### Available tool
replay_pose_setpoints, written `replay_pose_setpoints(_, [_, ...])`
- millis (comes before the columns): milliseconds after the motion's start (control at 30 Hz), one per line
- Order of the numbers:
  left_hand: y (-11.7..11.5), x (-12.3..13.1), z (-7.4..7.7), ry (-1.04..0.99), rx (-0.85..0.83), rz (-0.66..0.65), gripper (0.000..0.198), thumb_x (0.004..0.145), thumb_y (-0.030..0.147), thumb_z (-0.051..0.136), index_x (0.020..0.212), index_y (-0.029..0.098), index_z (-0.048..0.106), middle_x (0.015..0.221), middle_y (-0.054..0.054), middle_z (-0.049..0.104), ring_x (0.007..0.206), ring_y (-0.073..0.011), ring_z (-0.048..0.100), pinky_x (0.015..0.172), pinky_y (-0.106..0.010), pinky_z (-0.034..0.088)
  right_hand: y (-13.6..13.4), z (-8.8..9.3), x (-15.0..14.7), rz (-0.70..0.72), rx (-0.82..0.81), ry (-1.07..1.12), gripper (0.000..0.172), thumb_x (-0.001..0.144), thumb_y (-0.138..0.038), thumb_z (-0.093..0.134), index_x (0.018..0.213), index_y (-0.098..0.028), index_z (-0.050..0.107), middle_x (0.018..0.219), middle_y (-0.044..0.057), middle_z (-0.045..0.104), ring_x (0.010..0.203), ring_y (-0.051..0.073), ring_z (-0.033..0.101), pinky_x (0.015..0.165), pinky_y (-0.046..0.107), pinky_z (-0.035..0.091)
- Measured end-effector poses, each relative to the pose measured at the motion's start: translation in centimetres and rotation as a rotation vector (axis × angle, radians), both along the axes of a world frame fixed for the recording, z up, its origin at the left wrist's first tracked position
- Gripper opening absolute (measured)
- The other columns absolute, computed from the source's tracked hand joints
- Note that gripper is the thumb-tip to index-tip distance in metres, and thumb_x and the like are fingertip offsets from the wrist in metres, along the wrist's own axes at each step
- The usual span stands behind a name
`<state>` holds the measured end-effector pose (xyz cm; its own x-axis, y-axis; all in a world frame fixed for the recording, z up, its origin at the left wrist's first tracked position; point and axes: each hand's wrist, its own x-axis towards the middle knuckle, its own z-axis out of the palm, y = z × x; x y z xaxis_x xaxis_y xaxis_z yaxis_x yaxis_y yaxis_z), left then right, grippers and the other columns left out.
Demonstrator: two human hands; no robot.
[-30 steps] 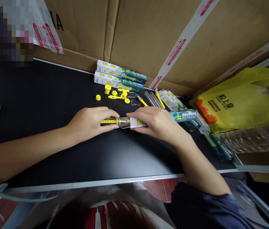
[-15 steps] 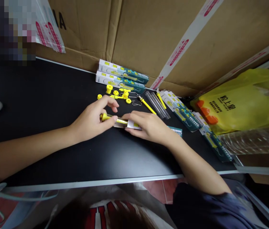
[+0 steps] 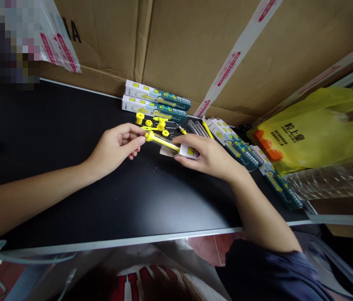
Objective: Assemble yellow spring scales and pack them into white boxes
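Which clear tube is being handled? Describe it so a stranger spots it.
Over the black tabletop, find the left hand. It holds the clear tube by its yellow end, pointed at a white-ended box. Unlike the loose tubes beyond, this one is held.

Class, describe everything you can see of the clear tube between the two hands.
The tube looks like clear plastic, with a yellow cap and a yellow strip showing through. It slants in the picture, lower toward the right. The left hand's grip pinches the capped end; the other end runs to the mouth of the white box in the right hand's grip, its tip hidden.
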<state>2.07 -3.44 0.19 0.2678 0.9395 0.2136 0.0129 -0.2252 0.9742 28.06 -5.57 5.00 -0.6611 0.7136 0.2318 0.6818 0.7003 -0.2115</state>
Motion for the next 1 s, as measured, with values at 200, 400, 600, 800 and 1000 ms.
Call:
replay_pose_setpoints(200, [-0.3, -0.3, 0.0, 0.109, 0.175, 0.007, 0.013, 0.082, 0.026, 0.069, 0.089, 0.015, 0.070, 0.074, -0.001, 0.068, 0.060, -0.0091, 0.059, 0.053, -0.020, 0.047, -0.4, 0.0, -0.5, 0.029, -0.067, 0.032, 0.038, 0.094, -0.034, 0.062, 0.129, -0.019, 0.058, 0.127, 0.011, 0.070, 0.114, 0.025, 0.068, 0.096, 0.036, 0.053])
replay_pose_setpoints(400, [-1.7, -0.5, 0.0, 0.394, 0.575, -0.098, 0.012, 0.089, 0.024, 0.068, 0.093, 0.017, 0.076, 0.069, 0.002, 0.063, 0.057, -0.0074, 0.054, 0.055, -0.020, 0.041, -1.0, -0.9, -1.7, 0.081, -0.162, 0.072, 0.047, 0.094, -0.038, 0.063, 0.135, -0.021, 0.048, 0.133, 0.011, 0.066, 0.115, 0.025, 0.068, 0.095, 0.036, 0.054])
replay_pose_setpoints(600, [-1.9, -0.9, -0.3, 0.560, 0.795, -0.143, 0.020, 0.097, 0.028, 0.060, 0.100, 0.018, 0.077, 0.075, 0.001, 0.066, 0.059, -0.0087, 0.057, 0.057, -0.021, 0.040, -1.4, -2.4, -2.5, 0.033, -0.184, 0.126, 0.052, 0.089, -0.039, 0.070, 0.127, -0.023, 0.038, 0.119, 0.011, 0.068, 0.101, 0.026, 0.072, 0.083, 0.038, 0.058])
replay_pose_setpoints(800, [-1.7, -0.9, -0.4, 0.600, 0.787, -0.150, 0.020, 0.097, 0.026, 0.058, 0.096, 0.017, 0.076, 0.079, 0.000, 0.068, 0.068, -0.0108, 0.062, 0.063, -0.021, 0.043, -1.5, -2.5, -2.8, 0.042, -0.165, 0.122, 0.049, 0.088, -0.036, 0.071, 0.120, -0.024, 0.036, 0.112, 0.010, 0.069, 0.097, 0.026, 0.072, 0.079, 0.037, 0.058])
replay_pose_setpoints(1000, [-1.9, -0.8, -0.2, 0.629, 0.880, -0.184, 0.021, 0.098, 0.024, 0.057, 0.092, 0.017, 0.075, 0.075, 0.000, 0.066, 0.068, -0.0121, 0.059, 0.062, -0.023, 0.042, -2.3, -2.4, -3.6, 0.051, -0.083, 0.103, 0.040, 0.088, -0.039, 0.072, 0.110, -0.024, 0.042, 0.102, 0.006, 0.068, 0.083, 0.020, 0.070, 0.067, 0.029, 0.053])
